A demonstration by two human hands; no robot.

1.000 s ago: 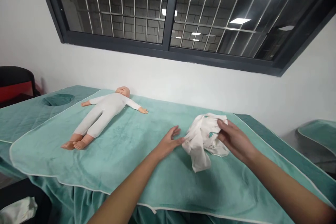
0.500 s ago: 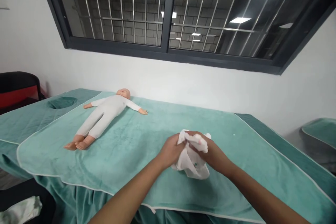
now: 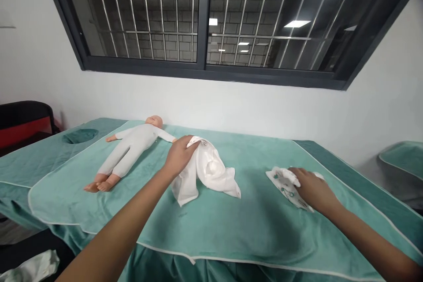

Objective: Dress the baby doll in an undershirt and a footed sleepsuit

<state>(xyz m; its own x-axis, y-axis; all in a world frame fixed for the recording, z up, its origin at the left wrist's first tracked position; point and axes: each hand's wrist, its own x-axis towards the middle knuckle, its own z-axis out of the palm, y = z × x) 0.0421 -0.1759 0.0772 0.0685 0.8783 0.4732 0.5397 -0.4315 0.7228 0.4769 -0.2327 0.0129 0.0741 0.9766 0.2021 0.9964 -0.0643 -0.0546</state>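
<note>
My left hand (image 3: 180, 154) grips the top edge of a white baby garment (image 3: 211, 172), pinched between thumb and fingers. The garment hangs loosely, with its lower parts at or just above the green blanket; a small dark print shows near its upper edge. To the right, my right hand (image 3: 312, 187) is closed on a crumpled white cloth with green prints (image 3: 286, 187), low over the blanket. Some of that cloth is hidden under the fingers. A baby doll (image 3: 134, 145) in a pale suit lies on its back left of my left hand, its near hand partly covered by mine.
The green blanket (image 3: 231, 238) with white piping covers a padded bed that has a face hole (image 3: 80, 135) at the left. A black and red chair (image 3: 26, 125) stands far left. Another pale cloth (image 3: 33, 266) lies on a dark surface at lower left. Behind is a barred window (image 3: 201, 17).
My hands have moved apart from the bunched white cloth. The left has gone left with the white garment, now hanging unfolded; the right has gone right with the green-printed cloth.
</note>
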